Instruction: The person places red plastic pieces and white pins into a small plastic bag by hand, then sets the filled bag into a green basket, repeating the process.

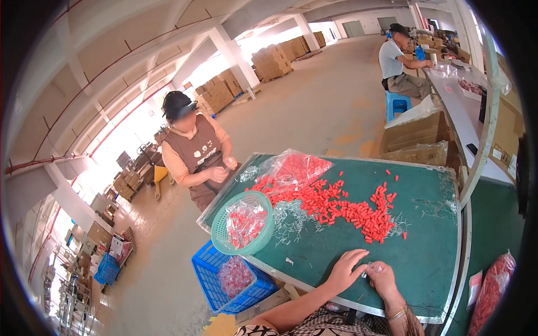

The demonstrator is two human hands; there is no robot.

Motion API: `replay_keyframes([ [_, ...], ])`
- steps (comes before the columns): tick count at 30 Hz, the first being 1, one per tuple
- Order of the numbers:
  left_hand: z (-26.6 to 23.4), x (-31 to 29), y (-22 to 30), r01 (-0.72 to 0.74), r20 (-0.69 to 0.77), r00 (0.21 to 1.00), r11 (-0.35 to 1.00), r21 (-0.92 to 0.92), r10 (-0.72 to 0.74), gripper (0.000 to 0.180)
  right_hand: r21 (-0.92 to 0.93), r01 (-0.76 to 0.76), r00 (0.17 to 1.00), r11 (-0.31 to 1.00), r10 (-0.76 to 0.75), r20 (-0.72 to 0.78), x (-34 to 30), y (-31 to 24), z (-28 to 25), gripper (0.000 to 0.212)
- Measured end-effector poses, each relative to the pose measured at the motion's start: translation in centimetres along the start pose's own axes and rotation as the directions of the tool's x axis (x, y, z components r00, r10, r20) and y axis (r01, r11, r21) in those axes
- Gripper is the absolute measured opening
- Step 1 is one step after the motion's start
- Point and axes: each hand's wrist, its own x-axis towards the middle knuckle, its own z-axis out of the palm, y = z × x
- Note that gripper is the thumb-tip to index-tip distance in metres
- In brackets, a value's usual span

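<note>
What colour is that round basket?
The round basket is pale green, best seen in the head view.

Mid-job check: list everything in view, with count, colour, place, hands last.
Table: one, green top, in front
Small cylinders: too many to count, red, mid-table
Metal pins: many, silver, beside the cylinders
Large clear bag: one, red contents, table's far side
Basket: one, pale green, table's left edge
Crate: one, blue, left of the table
Red-filled bag: one, red, lower right
Bench: one, pale, right
Near co-worker: one, brown vest, across the table
Seated co-worker: one, pale shirt, right background
Stool: one, blue, right background
Cartons: many, brown, background and right
Pallet jack: one, yellow, left background
Small piece: one, pale, table's near side
Left hand: one, bare, beside the small piece
Right hand: one, bare, apparently pinching it
</note>
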Motion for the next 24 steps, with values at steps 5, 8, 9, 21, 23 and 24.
replay_keyframes([
  [5,0.5,-0.3,-1.9,0.058,0.252,0.967,0.940,-0.337,0.031,0.030,0.026,0.090,0.987,0.996,-0.093,0.128,0.1,1.0,-0.2,0.012],
  [8,-0.1,-0.3,-2.1,0.484,0.508,0.831,0.748,-0.455,-0.229,0.028,0.001,0.120,0.984,0.993,-0.119,0.129,-0.1,0.7,0.2,0.011],
  [9,0.0,-0.4,-2.4,0.484,0.507,0.831,0.747,-0.456,-0.229,0.028,0.024,0.113,0.986,0.993,-0.115,0.120,-0.1,0.7,0.2,0.011],
  [21,0.4,-0.3,-3.6,0.637,0.598,0.754,0.528,-0.561,-0.274,0.017,0.096,-0.029,0.993,0.995,0.018,0.112,-0.1,-0.1,0.1,0.006],
  [23,0.6,-0.5,-4.2,0.634,0.590,0.754,0.559,-0.534,-0.291,0.013,0.074,-0.037,0.995,0.997,0.029,0.099,-0.3,-0.2,0.0,0.006],
  [24,0.6,-0.6,-4.2,0.634,0.590,0.753,0.559,-0.534,-0.290,0.013,0.051,-0.045,0.996,0.998,0.040,0.085,-0.3,-0.2,0.0,0.006],
])
